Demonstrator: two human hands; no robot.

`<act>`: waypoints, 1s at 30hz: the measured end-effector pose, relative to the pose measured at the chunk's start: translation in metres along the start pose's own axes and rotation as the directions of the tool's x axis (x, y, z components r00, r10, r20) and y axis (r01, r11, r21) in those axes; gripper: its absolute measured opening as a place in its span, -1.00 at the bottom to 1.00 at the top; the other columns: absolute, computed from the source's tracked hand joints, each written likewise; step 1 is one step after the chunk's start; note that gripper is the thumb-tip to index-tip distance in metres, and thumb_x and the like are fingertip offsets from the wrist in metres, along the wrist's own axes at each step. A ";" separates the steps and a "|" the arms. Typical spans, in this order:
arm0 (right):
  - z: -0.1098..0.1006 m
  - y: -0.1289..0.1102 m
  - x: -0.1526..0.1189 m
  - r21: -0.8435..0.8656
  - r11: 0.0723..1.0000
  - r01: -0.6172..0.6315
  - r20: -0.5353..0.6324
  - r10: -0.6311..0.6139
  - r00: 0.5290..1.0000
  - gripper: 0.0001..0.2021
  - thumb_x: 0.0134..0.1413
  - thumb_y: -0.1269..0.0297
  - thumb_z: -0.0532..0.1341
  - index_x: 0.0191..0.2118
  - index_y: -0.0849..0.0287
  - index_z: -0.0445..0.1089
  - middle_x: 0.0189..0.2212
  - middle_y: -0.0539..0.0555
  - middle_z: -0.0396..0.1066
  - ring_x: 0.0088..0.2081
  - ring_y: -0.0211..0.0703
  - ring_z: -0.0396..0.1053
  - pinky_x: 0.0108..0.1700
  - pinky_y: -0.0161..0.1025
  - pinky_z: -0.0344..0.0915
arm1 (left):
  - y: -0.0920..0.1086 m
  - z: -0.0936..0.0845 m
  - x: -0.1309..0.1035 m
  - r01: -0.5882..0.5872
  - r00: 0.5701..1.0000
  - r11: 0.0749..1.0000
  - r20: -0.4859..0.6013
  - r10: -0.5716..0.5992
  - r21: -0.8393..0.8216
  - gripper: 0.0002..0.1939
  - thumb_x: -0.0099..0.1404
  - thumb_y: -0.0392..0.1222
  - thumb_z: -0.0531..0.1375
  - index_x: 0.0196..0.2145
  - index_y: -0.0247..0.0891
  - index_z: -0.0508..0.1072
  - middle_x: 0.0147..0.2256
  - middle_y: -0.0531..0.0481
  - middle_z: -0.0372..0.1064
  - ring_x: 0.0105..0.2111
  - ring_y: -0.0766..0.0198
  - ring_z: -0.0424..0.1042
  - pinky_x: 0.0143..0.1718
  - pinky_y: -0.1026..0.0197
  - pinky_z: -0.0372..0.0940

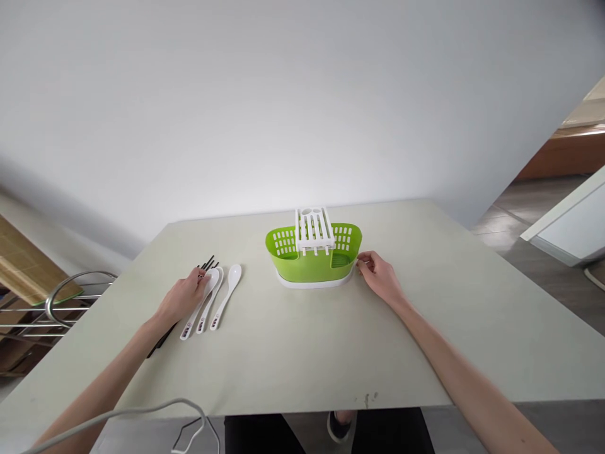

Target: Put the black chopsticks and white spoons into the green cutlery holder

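A green cutlery basket (302, 270) with slotted walls stands on a white base tray (314, 284) near the middle of the table. Across its top sits a white slotted rack (314, 233) with small hooks at the front. My right hand (379, 277) has its fingers curled against the basket's right end. At the left, my left hand (183, 295) is closed at the bowl of the leftmost white spoon (195, 315). A second spoon (208, 309) lies close beside it, and a third spoon (227, 297) lies a little apart. Black chopsticks (163, 339) run beneath the left hand, partly hidden.
The pale table (302, 353) meets a white wall (302, 113) at the back. A grey cable (155, 408) crosses the front left corner. A metal rack (61, 309) with a wooden board (33, 265) stands left of the table. Dark marks show at the front edge.
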State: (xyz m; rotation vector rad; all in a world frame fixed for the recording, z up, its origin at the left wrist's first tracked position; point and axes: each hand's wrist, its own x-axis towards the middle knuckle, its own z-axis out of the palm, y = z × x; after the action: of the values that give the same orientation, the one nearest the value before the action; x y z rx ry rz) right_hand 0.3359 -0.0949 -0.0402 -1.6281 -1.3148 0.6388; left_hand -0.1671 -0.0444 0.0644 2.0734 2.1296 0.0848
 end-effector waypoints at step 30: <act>0.001 0.001 -0.001 -0.009 1.000 0.025 -0.006 -0.025 1.000 -0.78 0.23 0.13 0.14 -0.11 0.04 0.44 -0.23 0.05 0.60 -0.27 -0.06 0.52 -0.11 -0.07 0.40 | 0.228 -0.036 -0.057 -0.828 0.408 0.556 -0.610 0.679 0.065 -0.56 0.57 0.01 0.06 0.29 -0.19 0.26 0.33 -0.27 0.29 0.37 -0.01 0.20 0.37 -0.18 0.15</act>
State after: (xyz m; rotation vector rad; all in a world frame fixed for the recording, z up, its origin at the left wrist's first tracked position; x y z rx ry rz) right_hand 0.3353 -0.0957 -0.0412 -1.6171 -1.3338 0.6136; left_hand 0.0532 -0.0911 0.1404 2.9016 0.9813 1.1792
